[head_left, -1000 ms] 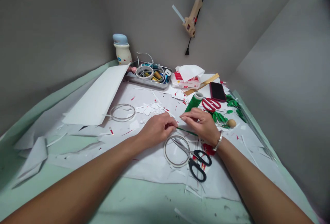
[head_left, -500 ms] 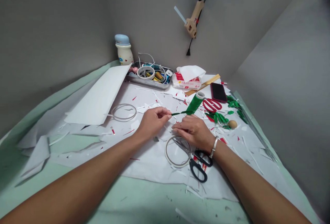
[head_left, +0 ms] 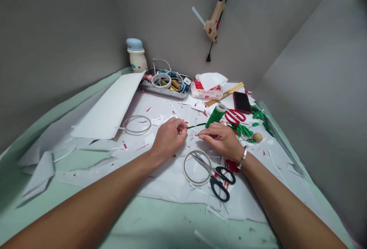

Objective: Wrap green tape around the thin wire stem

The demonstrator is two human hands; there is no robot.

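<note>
Well, a big green table (head_left: 160, 222) sat in a corner between grey walls (head_left: 57, 50), and a hot glue gun (head_left: 213, 21) hung on the wall. Wide white paper (head_left: 169, 191) lay over the table, with lots of white and red scraps on it. At the back stood a metal tray (head_left: 164, 88) full of wires and small things, a bottle with a blue lid (head_left: 136, 56), a pack of tissues (head_left: 207, 91), a wooden ruler (head_left: 225, 94) and a dark phone (head_left: 242, 102). Near the hands lay black-handled scissors (head_left: 219, 182) on top of a clear ring (head_left: 195, 168), and red scissors (head_left: 235, 117) lay just beside a roll of green tape (head_left: 216, 115). Small green leaves (head_left: 242, 130) were piled on the right. The left hand (head_left: 168, 138) was closed in a pinch on one end of a thin green strip (head_left: 197, 126), and the strip stretched over the paper toward the roll. The right hand (head_left: 222, 140) was curled just below the strip, with a silver bangle (head_left: 243, 157) on its wrist, and I could not tell if its fingers held anything
</note>
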